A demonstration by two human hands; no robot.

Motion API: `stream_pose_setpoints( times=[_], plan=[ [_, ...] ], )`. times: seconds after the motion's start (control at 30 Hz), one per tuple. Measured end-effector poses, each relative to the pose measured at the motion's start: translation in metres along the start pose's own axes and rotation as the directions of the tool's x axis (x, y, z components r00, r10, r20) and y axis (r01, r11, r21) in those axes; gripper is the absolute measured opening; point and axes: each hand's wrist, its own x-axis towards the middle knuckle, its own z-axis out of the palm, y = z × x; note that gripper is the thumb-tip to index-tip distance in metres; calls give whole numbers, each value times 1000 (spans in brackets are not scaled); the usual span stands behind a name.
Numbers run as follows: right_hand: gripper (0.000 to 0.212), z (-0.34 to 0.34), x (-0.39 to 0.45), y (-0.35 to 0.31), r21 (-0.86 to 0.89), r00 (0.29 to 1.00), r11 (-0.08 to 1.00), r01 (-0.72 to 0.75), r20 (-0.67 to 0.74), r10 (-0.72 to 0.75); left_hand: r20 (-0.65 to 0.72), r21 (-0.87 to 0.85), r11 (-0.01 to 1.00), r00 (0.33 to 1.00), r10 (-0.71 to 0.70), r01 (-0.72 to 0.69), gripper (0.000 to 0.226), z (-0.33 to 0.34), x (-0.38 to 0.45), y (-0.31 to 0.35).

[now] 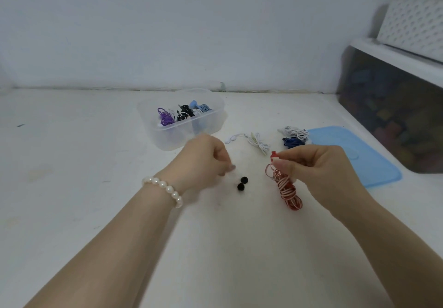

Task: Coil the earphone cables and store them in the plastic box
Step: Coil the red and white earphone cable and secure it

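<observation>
My right hand (318,166) pinches the top of a coiled red earphone cable (288,191). The bundle hangs down from my fingers and its red plug (274,155) sticks out above them. Two black earbud tips (242,183) lie just left of the coil. My left hand (203,159) is beside them, blurred, with its fingers curled; whether it pinches a thin wire is not visible. The clear plastic box (151,128) stands behind my left hand and holds purple, black, white and light-blue coils.
A tied white earphone (257,141) lies on the white table behind my hands. A white bundle (293,130) and a dark blue bundle (293,141) sit by the blue lid (354,156). A dark storage bin (393,116) stands at the right under a white perforated basket (412,22).
</observation>
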Motion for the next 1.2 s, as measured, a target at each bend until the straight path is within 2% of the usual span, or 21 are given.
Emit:
stream_pose_setpoints(
  times=[0.07, 0.1, 0.2, 0.27, 0.37, 0.57, 0.67, 0.73, 0.8, 0.83, 0.87, 1.0, 1.2],
  plan=[
    [6, -1, 1, 1, -23, 1000, 1000, 15, 4, -14, -80, -246, 969, 997, -2, -18, 14, -2, -2, 6],
    [11, -1, 2, 1, -26, 1000, 999, 24, 8, -23, -81, -390, 921, 997, -5, -27, 11, -2, -5, 11],
    [19, -2, 2, -1, -10, 998, 998, 56, 13, -56, 9, -742, 670, 1000, -6, 10, 9, 5, -12, 25],
    [23, -2, 2, -1, -2, 997, 997, 82, 13, -82, 81, -839, 540, 997, -5, 71, 8, 14, -14, 30],
    [29, -3, 2, -1, 15, 995, 995, 96, 4, -96, 133, -878, 460, 990, -36, 134, 8, 26, -14, 31],
    [26, -2, 5, 3, -32, 998, 998, 62, -17, -62, 21, -843, 531, 991, -130, 88, 6, 26, -6, 21],
    [28, -2, 5, 5, -27, 998, 999, 41, -46, -42, 25, -813, 580, 998, -51, 50, 6, 18, -11, 26],
    [28, -3, 6, 6, -2, 996, 1000, 24, -83, -24, 182, -763, 644, 974, 132, 55, 7, 11, -23, 34],
    [28, -4, 8, 8, 16, 992, 1000, 18, -129, -15, 426, -691, 717, 854, 297, 95, 8, 10, -35, 42],
    [28, -4, 8, 8, 13, 989, 1000, 17, -146, -15, 517, -647, 755, 791, 326, 111, 9, 13, -39, 44],
    [28, -5, 9, 9, 10, 987, 1000, 17, -159, -15, 567, -601, 791, 760, 318, 117, 12, 19, -40, 43],
    [29, -5, 9, 9, 24, 984, 1000, 6, -176, -1, 567, -507, 845, 804, 180, 168, 14, 39, -34, 35],
    [28, -5, 10, 10, 36, 983, 999, 3, -181, 3, 414, -531, 829, 907, 73, 176, 12, 33, -21, 28]
  ],
)
